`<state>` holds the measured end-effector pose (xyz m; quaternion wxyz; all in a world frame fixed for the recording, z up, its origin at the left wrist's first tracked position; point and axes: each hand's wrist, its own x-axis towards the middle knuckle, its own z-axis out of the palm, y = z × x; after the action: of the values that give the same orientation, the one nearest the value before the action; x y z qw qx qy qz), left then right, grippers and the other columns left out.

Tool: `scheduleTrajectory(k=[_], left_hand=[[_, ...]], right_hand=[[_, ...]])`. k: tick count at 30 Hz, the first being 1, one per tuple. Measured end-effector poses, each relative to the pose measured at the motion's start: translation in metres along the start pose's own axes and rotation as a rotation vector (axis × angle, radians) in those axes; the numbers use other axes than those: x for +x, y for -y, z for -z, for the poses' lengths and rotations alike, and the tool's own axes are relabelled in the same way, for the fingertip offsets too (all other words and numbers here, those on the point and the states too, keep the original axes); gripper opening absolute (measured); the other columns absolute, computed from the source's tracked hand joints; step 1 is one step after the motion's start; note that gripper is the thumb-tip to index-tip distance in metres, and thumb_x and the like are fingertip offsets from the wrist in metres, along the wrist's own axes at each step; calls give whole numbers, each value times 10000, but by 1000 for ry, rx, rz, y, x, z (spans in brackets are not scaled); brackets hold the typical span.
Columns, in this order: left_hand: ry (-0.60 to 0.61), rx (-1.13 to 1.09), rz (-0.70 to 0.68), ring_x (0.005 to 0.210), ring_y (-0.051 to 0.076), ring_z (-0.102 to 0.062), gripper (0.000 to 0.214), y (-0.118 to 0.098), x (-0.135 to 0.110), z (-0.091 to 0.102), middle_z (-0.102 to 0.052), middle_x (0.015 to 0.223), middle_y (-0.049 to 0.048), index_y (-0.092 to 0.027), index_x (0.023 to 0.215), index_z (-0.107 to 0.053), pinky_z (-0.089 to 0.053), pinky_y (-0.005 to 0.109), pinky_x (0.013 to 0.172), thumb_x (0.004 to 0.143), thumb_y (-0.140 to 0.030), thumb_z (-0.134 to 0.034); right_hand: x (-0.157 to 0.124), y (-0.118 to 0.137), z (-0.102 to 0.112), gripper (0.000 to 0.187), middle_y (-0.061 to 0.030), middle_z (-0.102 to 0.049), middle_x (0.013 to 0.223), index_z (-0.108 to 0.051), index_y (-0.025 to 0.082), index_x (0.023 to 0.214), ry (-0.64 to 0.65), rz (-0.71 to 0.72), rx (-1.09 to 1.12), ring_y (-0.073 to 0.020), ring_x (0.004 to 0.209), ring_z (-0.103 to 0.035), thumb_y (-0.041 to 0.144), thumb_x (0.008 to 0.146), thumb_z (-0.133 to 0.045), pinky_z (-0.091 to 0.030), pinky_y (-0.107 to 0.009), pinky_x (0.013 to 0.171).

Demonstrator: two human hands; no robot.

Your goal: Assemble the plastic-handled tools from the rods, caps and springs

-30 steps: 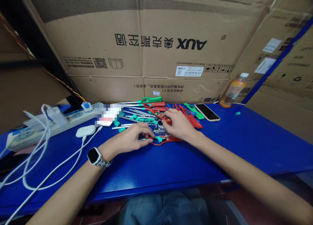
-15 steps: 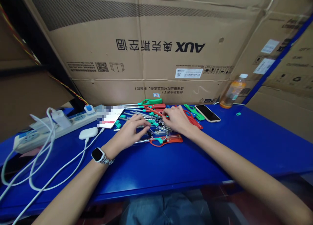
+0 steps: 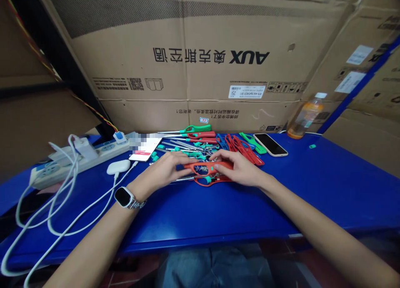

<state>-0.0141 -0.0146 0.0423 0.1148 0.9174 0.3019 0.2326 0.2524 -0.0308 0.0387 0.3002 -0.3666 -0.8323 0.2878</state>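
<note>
My right hand [image 3: 243,168] grips the right part of a red lighter casing half [image 3: 223,167], its thumb on the near face. My left hand [image 3: 167,168] pinches the left, narrow end of the same piece. The casing half is held just over an opened red lighter [image 3: 204,182] on the table, which has a metal rod and a green trigger and is partly covered by the piece. Behind my hands lie metal rods with green triggers [image 3: 175,144] and thin wires. Whether the two halves touch, I cannot tell.
Assembled green [image 3: 200,128] and red lighters [image 3: 203,134] lie at the back by the cardboard [image 3: 193,113]. Loose red casings [image 3: 245,148] and green casings [image 3: 254,144], a phone [image 3: 270,145] and a bottle [image 3: 306,115] are to the right. A power strip [image 3: 78,165] and white cables stand left.
My right hand has brought the red casing half from the pile toward me, over the opened lighter. My left hand has closed on its left end. The view has shifted slightly.
</note>
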Motion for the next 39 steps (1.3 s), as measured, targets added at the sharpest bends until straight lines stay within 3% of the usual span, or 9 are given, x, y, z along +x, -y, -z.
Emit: scheduleTrajectory(k=[4, 14, 27, 39], left_hand=[[82, -74, 52, 819, 193, -661, 298, -3, 0, 3, -740, 952, 65, -205, 1128, -722, -498, 306, 770, 908, -390, -640], [171, -90, 137, 854, 186, -639, 195, 3, -2, -3, -710, 935, 49, -203, 956, -757, -478, 278, 778, 860, -358, -687], [221, -14, 246, 817, 187, -623, 189, 1, -3, -7, -702, 929, 35, -208, 954, -734, -453, 266, 707, 852, -355, -671], [288, -111, 379, 693, 163, -608, 149, 1, -3, -2, -702, 803, 29, -173, 851, -713, -421, 244, 612, 804, -308, -669]], right_hand=[[-5, -2, 0, 282, -39, -697, 1037, -643, 193, 1088, 43, 70, -99, -176, 889, -649, 275, 825, -701, -500, -310, 798], [-8, -11, 4, 239, -62, -661, 1014, -694, 194, 1053, 135, 126, -356, -219, 972, -582, 286, 834, -725, -447, -381, 868], [-7, -11, 0, 299, -75, -603, 984, -707, 194, 1125, 201, 72, -387, -234, 952, -545, 356, 875, -679, -447, -380, 849], [-10, 0, -9, 311, -73, -664, 965, -713, 202, 1076, 209, 81, -393, -232, 968, -564, 445, 933, -581, -374, -381, 860]])
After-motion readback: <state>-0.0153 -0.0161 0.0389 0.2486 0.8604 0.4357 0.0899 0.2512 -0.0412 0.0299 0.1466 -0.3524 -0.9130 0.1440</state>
